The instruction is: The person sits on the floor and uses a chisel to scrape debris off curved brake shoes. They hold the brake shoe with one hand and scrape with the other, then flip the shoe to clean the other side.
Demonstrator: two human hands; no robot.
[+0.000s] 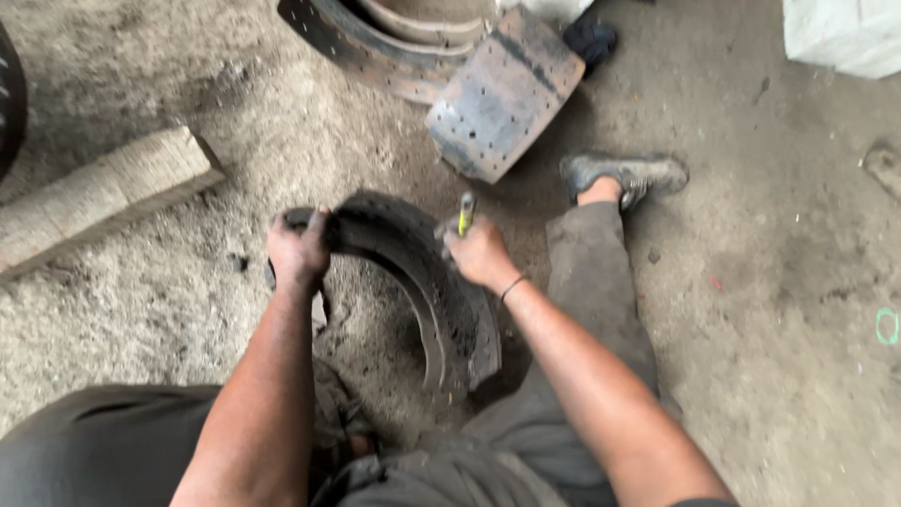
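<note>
A dark curved brake shoe (427,282) stands on edge on the dusty ground between my knees. My left hand (298,249) grips its upper left end. Against the top of the curve rests my right hand (479,252), closed around a tool with a yellow and black handle (465,212) that points up. A thin band circles my right wrist. My right leg stretches forward, its worn shoe (627,175) flat on the ground.
Another brake shoe with a perforated lining (502,94) lies ahead, leaning on more curved metal shoes (375,42). A pale lining block (103,192) lies at the left. A white block (845,33) sits at the top right.
</note>
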